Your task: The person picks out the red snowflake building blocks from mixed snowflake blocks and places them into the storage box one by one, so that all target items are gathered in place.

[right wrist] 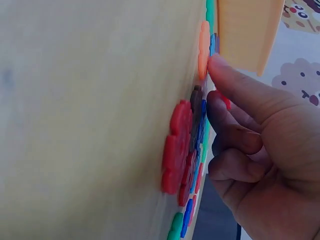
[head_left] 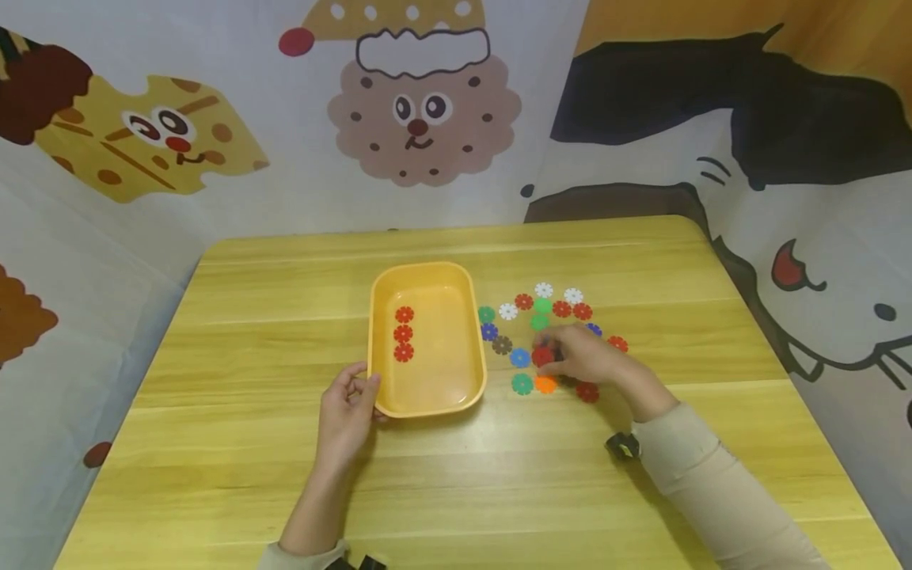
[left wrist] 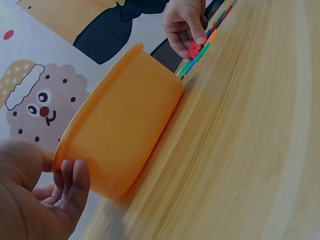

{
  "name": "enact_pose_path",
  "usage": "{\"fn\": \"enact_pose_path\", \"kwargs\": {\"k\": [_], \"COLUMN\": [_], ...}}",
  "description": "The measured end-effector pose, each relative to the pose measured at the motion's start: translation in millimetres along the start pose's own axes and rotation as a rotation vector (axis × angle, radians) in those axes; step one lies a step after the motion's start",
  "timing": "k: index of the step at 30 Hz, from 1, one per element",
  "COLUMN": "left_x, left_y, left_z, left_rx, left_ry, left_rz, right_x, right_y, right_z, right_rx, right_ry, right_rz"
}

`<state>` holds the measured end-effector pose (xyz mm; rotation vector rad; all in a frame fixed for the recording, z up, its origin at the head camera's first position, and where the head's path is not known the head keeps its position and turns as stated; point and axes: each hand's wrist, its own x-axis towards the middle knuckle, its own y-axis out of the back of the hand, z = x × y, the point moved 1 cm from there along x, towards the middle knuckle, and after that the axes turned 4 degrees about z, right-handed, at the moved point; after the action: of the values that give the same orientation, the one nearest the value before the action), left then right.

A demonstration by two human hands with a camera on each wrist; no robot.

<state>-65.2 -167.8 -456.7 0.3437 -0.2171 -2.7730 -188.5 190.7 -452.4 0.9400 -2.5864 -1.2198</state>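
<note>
The left hand (head_left: 347,416) grips the yellow tray (head_left: 443,380) near its near-left corner; inside, three red discs (head_left: 403,334) lie in a column, while the right hand (head_left: 590,356) pinches another red disc (head_left: 543,357) beside loose coloured discs (head_left: 522,384)

On the table (head_left: 427,491) stood the tray (head_left: 445,348), with three discs (head_left: 403,334) inside it in a row running from far to near, left of its centre. The left hand (head_left: 347,408) was at the tray's near left corner. Right of the tray, loose discs (head_left: 520,359) lay spread on the table, the leftmost just beside its wall. The right hand (head_left: 584,356) was among them, a held disc (left wrist: 194,48) between thumb and fingers. Beyond the table's far edge was a backdrop (head_left: 285,210).
</note>
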Motion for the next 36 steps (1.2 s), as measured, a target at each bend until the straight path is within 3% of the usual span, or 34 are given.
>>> {"fn": "enact_pose_path", "kwargs": {"k": [10, 25, 36], "left_x": [-0.6, 5.2, 4.3], "left_y": [-1.1, -4.0, -4.8], "left_z": [1.5, 0.5, -1.5], "left_rx": [-0.012, 0.003, -0.011], "left_ry": [-0.012, -0.014, -0.016], "left_rz": [0.008, 0.008, 0.008], "right_x": [4.6, 24.4, 43.0], "right_y": [-0.2, -4.9, -23.2], "right_z": [-6.6, -40.0, -67.1], "right_rx": [0.018, 0.028, 0.123], "right_ry": [0.000, 0.171, 0.290], "right_rz": [0.071, 0.302, 0.290]}}
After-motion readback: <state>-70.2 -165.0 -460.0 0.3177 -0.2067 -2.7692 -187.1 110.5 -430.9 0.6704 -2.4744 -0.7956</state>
